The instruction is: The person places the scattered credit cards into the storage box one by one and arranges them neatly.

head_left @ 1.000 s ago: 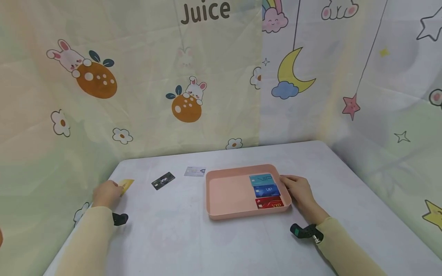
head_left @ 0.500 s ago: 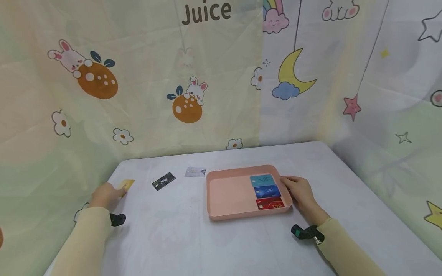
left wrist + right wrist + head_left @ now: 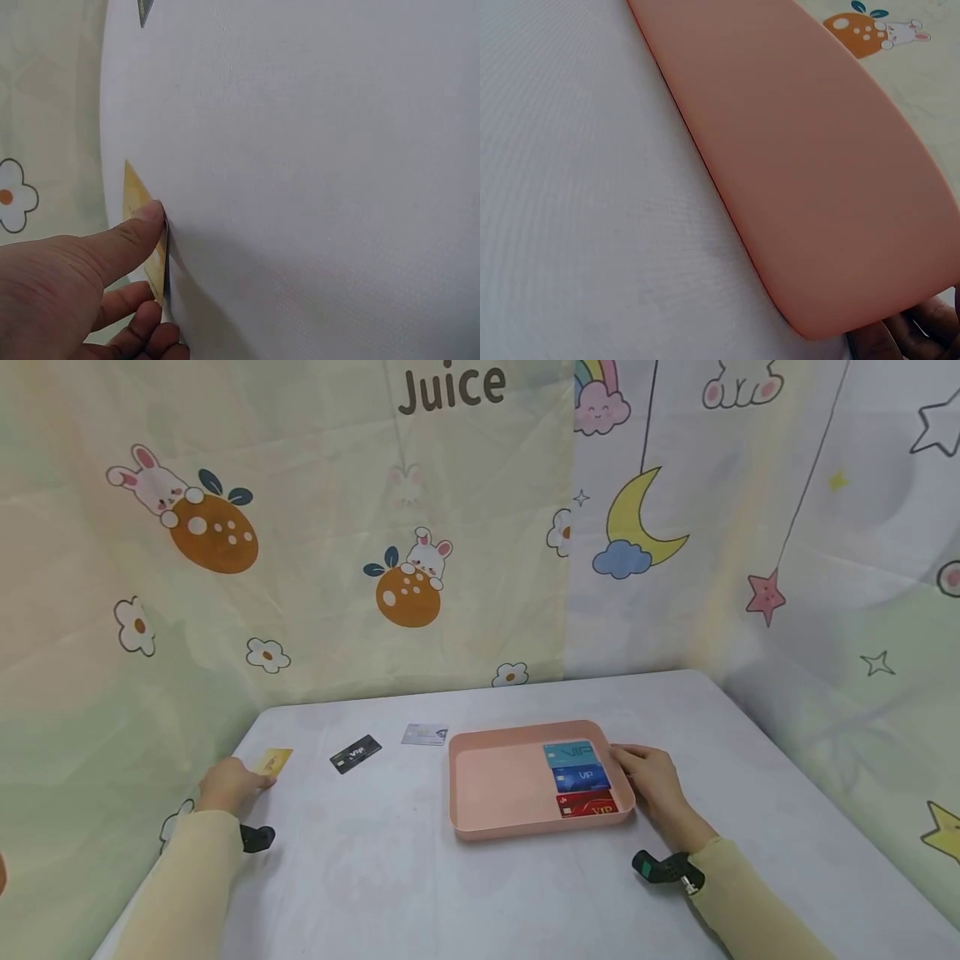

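My left hand [image 3: 227, 787] is at the table's left edge, pinching a gold card [image 3: 275, 762]. In the left wrist view the thumb lies on the face of the card [image 3: 135, 187], other fingers curl behind its lower end, and one edge stands off the table. My right hand [image 3: 658, 783] grips the right side of a pink tray [image 3: 495, 785]. Its fingers [image 3: 900, 334] show past the tray's corner in the right wrist view. Inside the tray, along its right end, lie a teal VIP card [image 3: 562, 752], a blue one [image 3: 581, 777] and a red one [image 3: 587, 803].
On the white-covered table [image 3: 360, 877], a black VIP card [image 3: 356, 753] lies between the gold card and the tray. A silver card [image 3: 424, 734] is beside the tray's back left corner. Printed cloth [image 3: 315, 527] hangs behind the table.
The left hand's fingers have shifted slightly on the gold card, so more of its face now shows. The right hand and tray stay in place.
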`<act>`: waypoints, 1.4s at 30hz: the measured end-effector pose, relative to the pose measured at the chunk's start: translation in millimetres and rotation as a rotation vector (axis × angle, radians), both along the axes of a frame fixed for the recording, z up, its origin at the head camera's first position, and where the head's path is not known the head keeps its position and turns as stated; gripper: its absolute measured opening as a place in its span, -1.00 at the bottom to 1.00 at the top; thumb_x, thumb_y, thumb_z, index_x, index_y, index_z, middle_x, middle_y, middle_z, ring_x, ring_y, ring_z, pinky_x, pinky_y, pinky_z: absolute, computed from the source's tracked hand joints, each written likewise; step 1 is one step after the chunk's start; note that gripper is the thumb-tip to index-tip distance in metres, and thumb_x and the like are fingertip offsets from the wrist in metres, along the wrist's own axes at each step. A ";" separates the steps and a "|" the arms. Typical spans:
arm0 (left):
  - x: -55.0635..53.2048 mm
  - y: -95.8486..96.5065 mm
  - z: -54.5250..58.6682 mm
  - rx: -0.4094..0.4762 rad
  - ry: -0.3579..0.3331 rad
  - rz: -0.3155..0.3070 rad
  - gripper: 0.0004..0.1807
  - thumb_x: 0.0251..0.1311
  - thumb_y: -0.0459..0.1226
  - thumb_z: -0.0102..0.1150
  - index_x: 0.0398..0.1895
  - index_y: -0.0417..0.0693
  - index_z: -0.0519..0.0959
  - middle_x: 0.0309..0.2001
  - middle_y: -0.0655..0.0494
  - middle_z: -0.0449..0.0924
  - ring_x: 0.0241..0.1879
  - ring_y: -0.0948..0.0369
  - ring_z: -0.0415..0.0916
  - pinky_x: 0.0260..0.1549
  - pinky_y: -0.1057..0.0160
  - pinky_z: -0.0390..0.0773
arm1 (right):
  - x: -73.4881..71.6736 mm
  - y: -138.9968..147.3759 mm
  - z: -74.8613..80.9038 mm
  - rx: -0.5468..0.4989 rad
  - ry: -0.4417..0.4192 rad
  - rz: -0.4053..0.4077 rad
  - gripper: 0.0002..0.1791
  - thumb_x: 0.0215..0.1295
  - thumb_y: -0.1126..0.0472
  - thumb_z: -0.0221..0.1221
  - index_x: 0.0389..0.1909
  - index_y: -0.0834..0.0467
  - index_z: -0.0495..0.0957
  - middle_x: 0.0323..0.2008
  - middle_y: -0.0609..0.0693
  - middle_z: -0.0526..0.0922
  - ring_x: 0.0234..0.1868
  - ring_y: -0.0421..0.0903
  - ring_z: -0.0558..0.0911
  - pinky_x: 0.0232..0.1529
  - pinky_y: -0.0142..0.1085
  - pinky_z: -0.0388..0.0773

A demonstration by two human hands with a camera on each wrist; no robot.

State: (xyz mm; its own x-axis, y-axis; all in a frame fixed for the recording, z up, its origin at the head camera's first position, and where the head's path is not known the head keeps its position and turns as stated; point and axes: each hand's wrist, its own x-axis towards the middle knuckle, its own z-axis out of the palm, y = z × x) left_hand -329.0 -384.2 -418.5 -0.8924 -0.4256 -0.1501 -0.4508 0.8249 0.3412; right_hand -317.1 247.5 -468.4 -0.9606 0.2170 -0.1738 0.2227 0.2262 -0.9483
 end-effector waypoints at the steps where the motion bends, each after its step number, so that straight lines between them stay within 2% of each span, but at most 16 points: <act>1: 0.6 1.2 -0.3 -0.001 0.005 0.007 -0.25 0.30 -0.12 0.30 0.14 -0.73 0.32 0.01 -0.55 0.45 -0.08 -0.25 0.38 -0.02 -0.16 0.50 | 0.0 0.1 0.0 -0.002 0.001 -0.001 -0.33 0.56 -0.06 0.09 0.45 0.33 0.37 0.41 0.34 0.43 0.36 0.21 0.49 0.31 -0.06 0.49; 5: 0.2 5.7 -0.7 0.040 0.033 0.052 -0.27 0.29 -0.17 0.35 0.17 -0.67 0.30 0.03 -0.53 0.42 -0.05 -0.27 0.38 0.01 -0.20 0.51 | 0.4 0.3 0.7 -0.006 -0.001 -0.006 -0.35 0.56 -0.05 0.09 0.45 0.32 0.37 0.41 0.33 0.44 0.37 0.20 0.49 0.30 -0.09 0.49; 8: -3.9 6.3 -2.4 0.102 0.073 0.067 -0.34 0.28 -0.26 0.34 0.23 -0.56 0.27 0.09 -0.51 0.39 0.02 -0.29 0.35 0.06 -0.25 0.48 | 1.2 0.6 1.4 0.004 0.006 -0.008 -0.35 0.55 -0.05 0.10 0.43 0.33 0.39 0.39 0.34 0.46 0.32 0.18 0.53 0.23 -0.18 0.59; 13: -10.4 5.4 -4.1 0.183 0.158 0.076 -0.50 0.30 -0.46 0.09 0.27 -0.40 0.24 0.19 -0.51 0.32 0.12 -0.32 0.29 0.17 -0.29 0.41 | 1.6 0.1 3.1 0.009 0.021 -0.005 -0.36 0.54 -0.04 0.10 0.41 0.34 0.41 0.36 0.35 0.49 0.26 0.16 0.56 0.04 -0.34 0.69; 17: -11.8 3.0 -3.7 0.207 0.184 0.085 -0.53 0.30 -0.49 -0.09 0.28 -0.38 0.26 0.24 -0.52 0.29 0.17 -0.34 0.25 0.20 -0.30 0.37 | 1.5 -1.2 4.2 0.011 0.013 -0.004 -0.36 0.54 -0.04 0.10 0.42 0.33 0.41 0.37 0.34 0.48 0.28 0.16 0.55 0.08 -0.32 0.67; 24: -12.1 1.4 1.9 0.170 0.210 0.082 -0.52 0.32 -0.43 -0.19 0.30 -0.37 0.35 0.31 -0.54 0.28 0.17 -0.35 0.25 0.19 -0.30 0.34 | 2.3 -1.4 4.9 0.018 0.017 -0.007 -0.36 0.55 -0.04 0.11 0.41 0.33 0.41 0.37 0.33 0.48 0.27 0.15 0.56 0.13 -0.27 0.66; 28: -13.6 4.1 5.9 0.152 0.227 0.093 -0.52 0.36 -0.39 -0.19 0.31 -0.34 0.39 0.35 -0.53 0.28 0.26 -0.37 0.25 0.23 -0.29 0.34 | 2.2 -0.2 4.5 0.014 0.017 -0.006 -0.36 0.54 -0.05 0.11 0.41 0.33 0.41 0.38 0.33 0.48 0.27 0.15 0.56 0.14 -0.26 0.65; 33: -14.0 7.7 9.7 0.175 0.255 0.110 -0.51 0.38 -0.40 -0.21 0.33 -0.33 0.40 0.40 -0.49 0.25 0.35 -0.37 0.20 0.31 -0.30 0.29 | 2.3 -0.4 4.4 0.006 0.012 -0.007 -0.36 0.55 -0.04 0.10 0.43 0.32 0.39 0.39 0.33 0.46 0.29 0.16 0.54 0.17 -0.23 0.63; 42: -17.9 12.4 15.3 0.218 0.286 0.112 -0.54 0.41 -0.40 -0.16 0.32 -0.31 0.45 0.37 -0.46 0.29 0.34 -0.35 0.21 0.32 -0.31 0.31 | 3.6 -1.8 5.7 0.001 0.007 -0.010 -0.35 0.55 -0.04 0.11 0.43 0.34 0.38 0.38 0.35 0.46 0.28 0.17 0.55 0.13 -0.27 0.66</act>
State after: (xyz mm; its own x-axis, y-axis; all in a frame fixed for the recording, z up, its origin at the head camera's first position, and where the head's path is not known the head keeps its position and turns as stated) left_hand -346.8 -371.8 -403.2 -0.8612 -0.5083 0.0005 -0.3953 0.6702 0.6282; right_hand -313.5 245.6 -462.7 -0.9596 0.2264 -0.1670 0.2183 0.2245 -0.9497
